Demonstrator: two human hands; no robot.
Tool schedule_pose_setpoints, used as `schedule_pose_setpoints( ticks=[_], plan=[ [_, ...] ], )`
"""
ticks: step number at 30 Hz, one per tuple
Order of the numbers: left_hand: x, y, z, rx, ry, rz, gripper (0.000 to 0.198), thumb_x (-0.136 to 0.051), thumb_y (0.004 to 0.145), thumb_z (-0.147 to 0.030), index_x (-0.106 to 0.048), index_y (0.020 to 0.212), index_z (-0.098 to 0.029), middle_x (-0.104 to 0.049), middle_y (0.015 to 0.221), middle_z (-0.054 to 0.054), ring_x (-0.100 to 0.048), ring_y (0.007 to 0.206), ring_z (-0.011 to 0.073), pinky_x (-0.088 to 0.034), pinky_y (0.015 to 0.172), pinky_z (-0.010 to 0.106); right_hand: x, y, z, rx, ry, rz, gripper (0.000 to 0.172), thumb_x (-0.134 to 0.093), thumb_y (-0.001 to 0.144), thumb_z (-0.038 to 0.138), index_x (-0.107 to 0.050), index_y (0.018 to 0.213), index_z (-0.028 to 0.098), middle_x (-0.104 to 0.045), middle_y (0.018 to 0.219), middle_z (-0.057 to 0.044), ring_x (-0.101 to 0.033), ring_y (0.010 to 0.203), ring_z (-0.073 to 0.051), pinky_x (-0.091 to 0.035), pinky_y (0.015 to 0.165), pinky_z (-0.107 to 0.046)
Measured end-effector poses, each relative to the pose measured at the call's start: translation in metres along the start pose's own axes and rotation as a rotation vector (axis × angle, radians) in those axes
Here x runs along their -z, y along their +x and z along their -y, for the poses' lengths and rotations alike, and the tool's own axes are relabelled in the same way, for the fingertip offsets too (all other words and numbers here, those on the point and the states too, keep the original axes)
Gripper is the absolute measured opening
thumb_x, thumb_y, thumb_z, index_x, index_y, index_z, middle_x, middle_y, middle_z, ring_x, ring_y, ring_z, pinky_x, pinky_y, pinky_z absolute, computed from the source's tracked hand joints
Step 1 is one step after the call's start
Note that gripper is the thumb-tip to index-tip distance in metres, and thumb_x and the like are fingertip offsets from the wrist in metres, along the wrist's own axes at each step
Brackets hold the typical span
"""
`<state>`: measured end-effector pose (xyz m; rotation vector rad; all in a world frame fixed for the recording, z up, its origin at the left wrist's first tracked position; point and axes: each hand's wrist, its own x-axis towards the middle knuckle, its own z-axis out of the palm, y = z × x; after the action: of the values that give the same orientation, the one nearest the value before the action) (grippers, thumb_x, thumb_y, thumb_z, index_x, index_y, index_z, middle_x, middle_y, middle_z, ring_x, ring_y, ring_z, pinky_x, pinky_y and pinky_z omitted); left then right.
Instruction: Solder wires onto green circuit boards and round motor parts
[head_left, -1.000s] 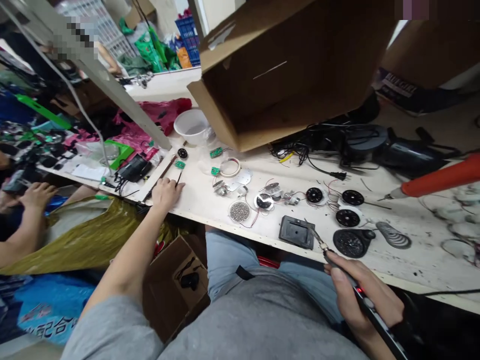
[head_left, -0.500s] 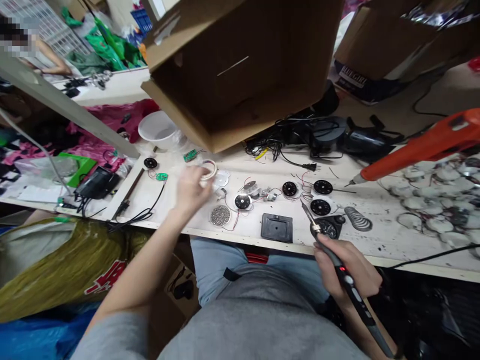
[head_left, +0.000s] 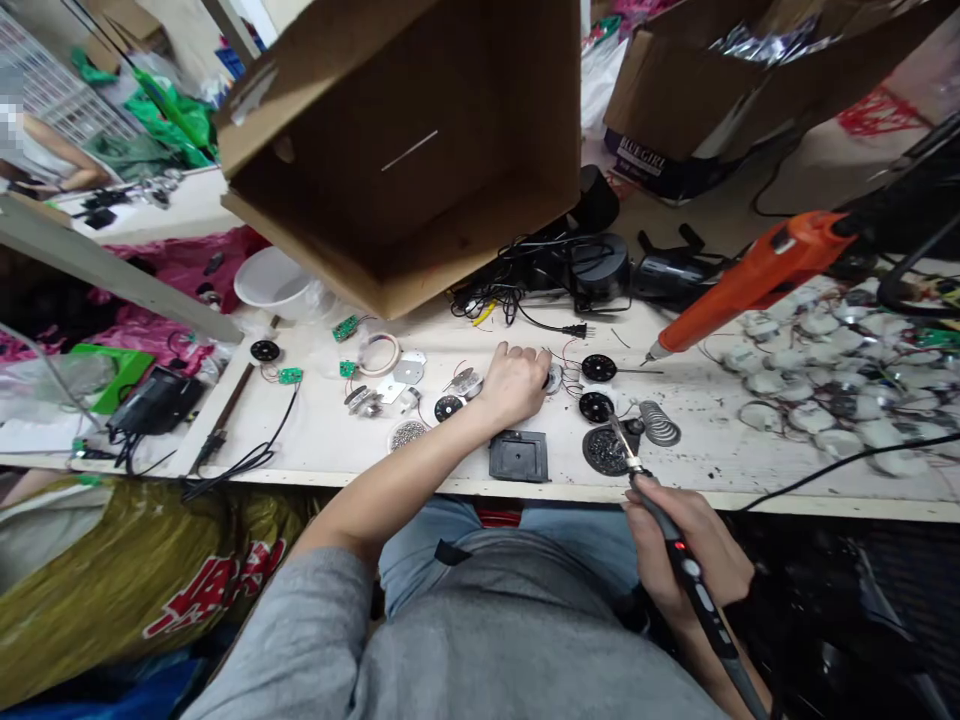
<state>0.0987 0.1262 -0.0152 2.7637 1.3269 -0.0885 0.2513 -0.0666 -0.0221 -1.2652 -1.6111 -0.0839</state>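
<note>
My right hand [head_left: 690, 550] is wrapped around a soldering iron [head_left: 686, 568], its red light lit and its tip pointing up and away over a round black tray of dark bits [head_left: 606, 450]. My left hand [head_left: 517, 383] lies over the row of small parts with fingers curled. Its fingertips reach a round part [head_left: 554, 379], mostly covered; what they grip is hidden. Right of it sit two black slotted discs with thin wires, one disc [head_left: 598, 368] behind the other disc [head_left: 596, 406]. A black rectangular tray [head_left: 519, 456] lies just in front of my left wrist.
A large open cardboard box [head_left: 420, 150] tilts over the back of the bench. An orange electric screwdriver [head_left: 750, 285] hangs at the right, near many whitish wired parts [head_left: 810, 370]. A tape roll [head_left: 380, 353], green circuit boards [head_left: 289, 376] and a white bowl [head_left: 271, 280] stand left. A metal coil [head_left: 660, 424] lies right.
My left hand has moved right, from beside the tape roll to the wired round parts. The metal parts near the roll now show. My right hand keeps the soldering iron; the view has shifted right.
</note>
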Motion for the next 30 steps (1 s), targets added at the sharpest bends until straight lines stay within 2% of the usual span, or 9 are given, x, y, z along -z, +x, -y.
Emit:
schedule_pose_setpoints(
  ticks=[5,8,12,15,20,22,24,27,30],
  plan=[
    [0.005,-0.007,-0.004,-0.012,-0.017,-0.026,0.034,-0.062,0.090,-0.029,-0.067,0.116,-0.007,-0.072,0.109,0.022,-0.068,0.106,0.0357,-0.042,0.101,0.049,-0.001,0.004,0.003,-0.022,0.045,0.029,0.040,-0.068,0.090,0.001,-0.068,0.127,0.018,-0.074,0.095,-0.005,-0.072,0.077,-0.017,-0.062,0.069,-0.029],
    [0.009,-0.019,-0.011,-0.012,-0.015,-0.016,0.035,-0.063,0.089,-0.033,-0.069,0.111,-0.007,-0.072,0.105,0.022,-0.068,0.102,0.0357,-0.042,0.102,0.051,-0.001,0.002,0.002,-0.041,0.056,0.043,0.041,-0.069,0.090,0.002,-0.068,0.127,0.019,-0.074,0.096,-0.005,-0.072,0.079,-0.017,-0.063,0.070,-0.030],
    [0.010,-0.040,-0.017,-0.023,-0.019,-0.021,0.036,-0.065,0.088,-0.037,-0.071,0.107,-0.007,-0.072,0.099,0.021,-0.068,0.098,0.0348,-0.038,0.108,0.056,-0.004,-0.002,-0.002,-0.005,0.069,-0.011,0.039,-0.069,0.090,0.004,-0.069,0.127,0.018,-0.075,0.093,-0.005,-0.072,0.075,-0.017,-0.062,0.067,-0.029],
    [0.007,-0.049,-0.019,-0.016,-0.016,-0.032,0.038,-0.065,0.090,-0.041,-0.072,0.106,-0.007,-0.072,0.099,0.020,-0.067,0.100,0.0345,-0.036,0.113,0.057,-0.008,-0.004,-0.005,0.020,0.074,-0.051,0.039,-0.070,0.089,0.002,-0.070,0.125,0.017,-0.074,0.091,-0.005,-0.070,0.072,-0.016,-0.061,0.064,-0.028],
    [0.007,-0.059,-0.016,-0.011,-0.080,-0.122,0.045,-0.073,0.086,-0.056,-0.072,0.104,-0.014,-0.074,0.106,0.017,-0.063,0.109,0.0348,-0.035,0.115,0.058,-0.007,-0.001,-0.003,0.015,0.060,-0.010,0.043,-0.070,0.088,0.001,-0.068,0.127,0.020,-0.074,0.092,-0.004,-0.071,0.072,-0.016,-0.061,0.063,-0.029],
    [0.012,-0.066,-0.001,0.002,-0.157,-0.222,0.043,-0.072,0.088,-0.057,-0.072,0.106,-0.018,-0.075,0.109,0.013,-0.063,0.110,0.0327,-0.038,0.114,0.055,-0.008,0.001,-0.002,0.010,0.056,-0.001,0.043,-0.070,0.088,0.001,-0.068,0.127,0.020,-0.075,0.092,-0.004,-0.071,0.072,-0.016,-0.062,0.064,-0.030],
    [0.020,-0.077,0.027,0.084,-0.228,-0.354,0.040,-0.069,0.091,-0.055,-0.071,0.109,-0.019,-0.075,0.111,0.011,-0.064,0.111,0.0303,-0.043,0.110,0.051,-0.012,0.004,-0.004,0.024,0.041,0.004,0.043,-0.072,0.088,0.001,-0.068,0.127,0.019,-0.075,0.092,-0.005,-0.071,0.072,-0.016,-0.062,0.065,-0.029],
    [0.033,-0.095,0.090,0.362,-0.281,-0.527,0.031,-0.063,0.095,-0.045,-0.070,0.110,-0.018,-0.077,0.110,0.010,-0.067,0.108,0.0273,-0.049,0.103,0.044,-0.026,0.007,-0.013,0.073,-0.007,0.005,0.043,-0.074,0.088,0.005,-0.067,0.128,0.020,-0.076,0.094,-0.005,-0.072,0.074,-0.016,-0.063,0.069,-0.029],
    [0.040,-0.117,0.153,0.711,-0.306,-0.579,0.024,-0.063,0.092,-0.034,-0.071,0.107,-0.017,-0.078,0.103,0.008,-0.072,0.101,0.0249,-0.053,0.097,0.038,-0.048,0.008,-0.028,0.108,-0.080,0.020,0.040,-0.072,0.092,0.010,-0.067,0.131,0.020,-0.078,0.100,-0.006,-0.075,0.082,-0.017,-0.064,0.078,-0.028]
  ],
)
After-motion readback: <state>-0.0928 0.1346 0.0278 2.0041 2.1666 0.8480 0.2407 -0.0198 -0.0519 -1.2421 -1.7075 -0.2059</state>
